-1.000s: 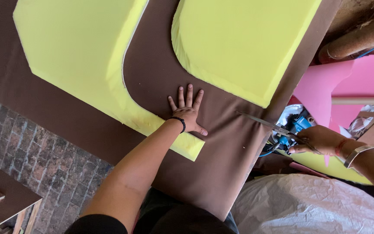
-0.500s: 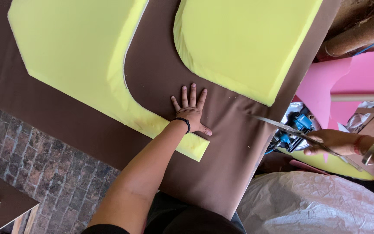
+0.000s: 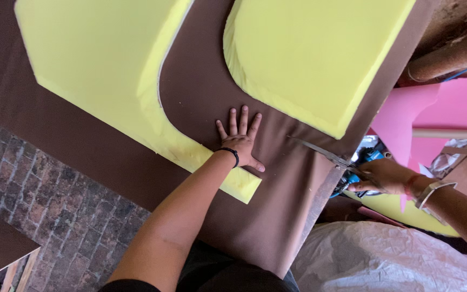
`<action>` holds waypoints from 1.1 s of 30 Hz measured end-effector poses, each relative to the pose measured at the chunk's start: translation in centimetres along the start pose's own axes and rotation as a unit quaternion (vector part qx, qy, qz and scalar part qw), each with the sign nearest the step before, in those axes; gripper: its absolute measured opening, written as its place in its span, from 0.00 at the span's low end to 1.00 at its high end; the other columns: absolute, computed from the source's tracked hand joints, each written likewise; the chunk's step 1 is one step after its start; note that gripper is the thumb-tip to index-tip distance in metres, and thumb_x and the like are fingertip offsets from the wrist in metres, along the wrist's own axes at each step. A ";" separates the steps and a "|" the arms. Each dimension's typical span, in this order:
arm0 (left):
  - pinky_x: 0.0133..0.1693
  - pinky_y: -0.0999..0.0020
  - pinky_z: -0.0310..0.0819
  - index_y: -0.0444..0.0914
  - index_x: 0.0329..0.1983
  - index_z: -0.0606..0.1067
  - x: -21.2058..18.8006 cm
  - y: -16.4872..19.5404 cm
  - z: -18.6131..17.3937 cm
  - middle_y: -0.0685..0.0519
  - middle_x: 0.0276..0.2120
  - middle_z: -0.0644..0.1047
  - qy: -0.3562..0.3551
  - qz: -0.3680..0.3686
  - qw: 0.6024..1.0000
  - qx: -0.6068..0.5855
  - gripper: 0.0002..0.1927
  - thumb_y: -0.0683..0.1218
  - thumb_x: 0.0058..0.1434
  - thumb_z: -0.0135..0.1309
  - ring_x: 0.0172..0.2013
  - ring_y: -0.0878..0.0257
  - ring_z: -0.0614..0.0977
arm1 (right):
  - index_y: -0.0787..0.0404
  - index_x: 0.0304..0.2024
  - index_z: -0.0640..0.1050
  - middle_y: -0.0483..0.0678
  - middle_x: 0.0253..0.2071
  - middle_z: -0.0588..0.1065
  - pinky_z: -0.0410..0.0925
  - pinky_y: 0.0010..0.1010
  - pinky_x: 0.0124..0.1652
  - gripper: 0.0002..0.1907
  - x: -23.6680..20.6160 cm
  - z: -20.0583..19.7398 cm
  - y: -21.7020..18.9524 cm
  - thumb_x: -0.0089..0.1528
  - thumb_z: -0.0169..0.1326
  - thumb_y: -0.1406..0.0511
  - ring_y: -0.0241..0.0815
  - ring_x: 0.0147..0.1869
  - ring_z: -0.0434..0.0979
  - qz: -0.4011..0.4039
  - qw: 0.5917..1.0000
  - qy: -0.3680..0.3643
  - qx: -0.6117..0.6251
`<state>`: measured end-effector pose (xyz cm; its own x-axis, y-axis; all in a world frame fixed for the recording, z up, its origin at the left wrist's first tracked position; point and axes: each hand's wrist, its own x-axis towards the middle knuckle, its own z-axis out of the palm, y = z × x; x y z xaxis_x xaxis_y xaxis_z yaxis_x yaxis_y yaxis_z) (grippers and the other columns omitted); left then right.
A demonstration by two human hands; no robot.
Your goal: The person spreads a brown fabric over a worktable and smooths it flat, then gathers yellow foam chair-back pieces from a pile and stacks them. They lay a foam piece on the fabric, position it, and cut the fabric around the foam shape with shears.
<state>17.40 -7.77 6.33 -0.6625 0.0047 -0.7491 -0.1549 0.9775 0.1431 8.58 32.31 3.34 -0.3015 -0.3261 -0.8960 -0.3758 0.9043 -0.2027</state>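
While left hand [image 3: 240, 141] is pressing flat on brown fabric [image 3: 277, 184] between yellow foam pieces [image 3: 314, 59], right hand [image 3: 379, 176] is gripping scissors [image 3: 325, 154] at right edge; fabric looking soft, limp — pin near cut.

We note a surface [image 3: 320, 203] draped in brown fabric [image 3: 201, 92]; two yellow foam pieces [image 3: 98, 70] [image 3: 314, 54] lie flat on it.

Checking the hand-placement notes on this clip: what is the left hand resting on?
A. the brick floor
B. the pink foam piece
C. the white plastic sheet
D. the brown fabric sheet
D: the left hand lies flat, fingers spread, on the brown fabric sheet, between the two yellow foam pieces.
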 end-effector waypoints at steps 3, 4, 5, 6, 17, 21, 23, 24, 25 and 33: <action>0.66 0.22 0.22 0.51 0.78 0.24 0.0 -0.1 0.3 0.43 0.76 0.21 0.012 0.011 1.000 -0.019 0.84 0.74 0.35 0.71 0.74 0.38 0.21 | 0.54 0.44 0.85 0.51 0.38 0.82 0.75 0.41 0.50 0.32 0.0 -0.8 -1.3 0.55 0.59 0.37 0.48 0.46 0.85 0.011 1.000 -0.007 0.001; 0.66 0.22 0.23 0.50 0.78 0.24 0.0 -0.1 0.3 0.43 0.77 0.21 0.013 0.017 1.000 -0.018 0.83 0.73 0.36 0.72 0.74 0.38 0.21 | 0.53 0.44 0.85 0.50 0.39 0.81 0.74 0.41 0.49 0.31 -0.1 -0.8 -1.5 0.54 0.61 0.38 0.47 0.46 0.84 0.009 0.999 -0.009 0.036; 0.66 0.22 0.23 0.50 0.78 0.24 0.0 -0.2 0.4 0.43 0.77 0.21 0.015 0.021 0.999 -0.020 0.83 0.71 0.36 0.72 0.74 0.38 0.21 | 0.56 0.47 0.83 0.52 0.41 0.80 0.72 0.44 0.48 0.33 0.2 -0.8 -1.9 0.55 0.62 0.39 0.50 0.48 0.82 -0.059 0.996 0.035 0.051; 0.66 0.22 0.23 0.50 0.79 0.24 0.0 -0.5 0.3 0.43 0.77 0.21 0.017 0.022 0.999 -0.024 0.83 0.70 0.37 0.73 0.74 0.38 0.21 | 0.59 0.50 0.81 0.54 0.44 0.78 0.69 0.48 0.46 0.35 0.8 -0.8 -2.4 0.56 0.62 0.39 0.53 0.49 0.80 -0.130 0.986 0.077 0.063; 0.71 0.44 0.35 0.42 0.75 0.52 -0.8 -14.8 1.3 0.43 0.75 0.50 0.325 -0.124 0.936 -0.049 0.49 0.66 0.57 0.56 0.75 0.47 0.47 | 0.70 0.49 0.76 0.64 0.41 0.78 0.69 0.52 0.42 0.36 3.4 -2.6 -7.7 0.59 0.63 0.44 0.61 0.45 0.80 -0.243 0.955 0.162 0.048; 0.72 0.47 0.38 0.41 0.74 0.57 0.1 -15.0 2.5 0.45 0.75 0.54 0.353 -0.122 0.926 -0.063 0.45 0.65 0.59 0.56 0.74 0.50 0.52 | 0.53 0.44 0.83 0.52 0.37 0.82 0.74 0.40 0.47 0.30 3.4 -3.9 -10.6 0.55 0.59 0.38 0.50 0.43 0.83 -0.071 0.993 0.084 -0.035; 0.72 0.48 0.39 0.42 0.73 0.58 0.2 -14.9 2.5 0.46 0.75 0.54 0.351 -0.130 0.925 -0.064 0.44 0.64 0.58 0.56 0.74 0.51 0.53 | 0.50 0.45 0.83 0.50 0.38 0.83 0.73 0.41 0.48 0.30 3.4 -4.9 -11.5 0.54 0.59 0.38 0.49 0.45 0.83 -0.085 0.993 0.080 -0.007; 0.72 0.48 0.39 0.42 0.73 0.59 0.2 -15.0 2.5 0.46 0.75 0.55 0.349 -0.131 0.925 -0.066 0.43 0.64 0.58 0.56 0.73 0.51 0.54 | 0.52 0.45 0.82 0.51 0.39 0.82 0.73 0.41 0.48 0.30 3.5 -5.2 -12.0 0.54 0.58 0.39 0.50 0.46 0.82 -0.088 0.993 0.076 0.020; 0.72 0.49 0.40 0.42 0.73 0.59 0.2 -15.1 2.5 0.46 0.75 0.55 0.356 -0.127 0.923 -0.069 0.43 0.64 0.58 0.56 0.73 0.51 0.54 | 0.54 0.45 0.82 0.51 0.40 0.82 0.72 0.42 0.48 0.31 3.5 -5.6 -12.4 0.54 0.58 0.39 0.50 0.47 0.82 -0.090 0.992 0.072 0.046; 0.71 0.51 0.42 0.43 0.73 0.60 0.4 -15.7 2.6 0.45 0.75 0.55 0.356 -0.112 0.925 -0.076 0.41 0.62 0.60 0.53 0.73 0.50 0.55 | 0.53 0.43 0.81 0.50 0.38 0.81 0.72 0.42 0.47 0.32 5.3 -5.2 -15.7 0.54 0.56 0.37 0.48 0.45 0.80 -0.068 0.995 0.060 0.026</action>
<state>21.43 -22.55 2.09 -0.9075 -0.3869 -0.1635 -0.4118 0.8961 0.1656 8.33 14.90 3.84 -0.3550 -0.4752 -0.8051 -0.3749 0.8613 -0.3431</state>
